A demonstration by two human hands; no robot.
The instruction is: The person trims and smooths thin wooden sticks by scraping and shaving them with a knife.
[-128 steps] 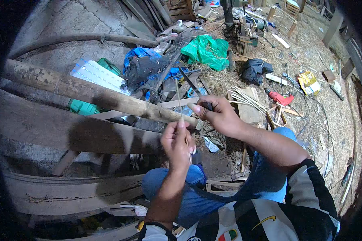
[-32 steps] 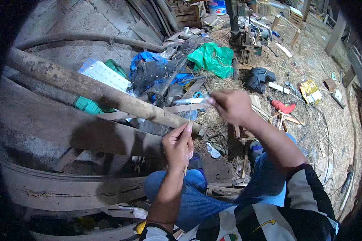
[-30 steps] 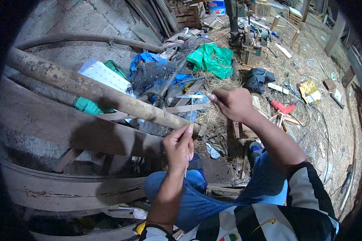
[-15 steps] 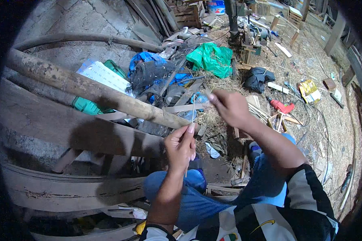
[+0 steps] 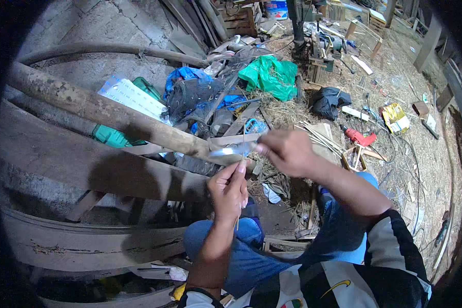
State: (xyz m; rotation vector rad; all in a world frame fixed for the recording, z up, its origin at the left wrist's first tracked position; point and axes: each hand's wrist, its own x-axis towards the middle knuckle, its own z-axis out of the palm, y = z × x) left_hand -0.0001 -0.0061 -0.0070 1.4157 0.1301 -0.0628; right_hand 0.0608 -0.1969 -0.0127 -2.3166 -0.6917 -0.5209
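Note:
Between the thumb and fingers of my left hand (image 5: 228, 191) is a thin wooden stick (image 5: 236, 224). Its upper end rises above my thumb, and its lower end shows under my palm. My right hand (image 5: 287, 151) is closed around the handle of a knife, mostly hidden by the fingers. The shiny knife blade (image 5: 231, 151), blurred by motion, points left and crosses the upper part of the stick just above my left thumb. Whether the blade's edge touches the stick I cannot tell. Behind both hands lies the end of a thick pole (image 5: 174, 141).
Wide wooden boards (image 5: 87, 164) run along the left. On the straw-strewn ground are a red drill (image 5: 358, 136), a bundle of thin sticks (image 5: 321, 139), a green plastic bag (image 5: 269, 77), a black bag (image 5: 331, 101) and a yellow packet (image 5: 394, 118).
My right hand has moved slightly down, and the knife blade now lies across the stick, pointing left. My left hand has stayed nearly still, holding the stick.

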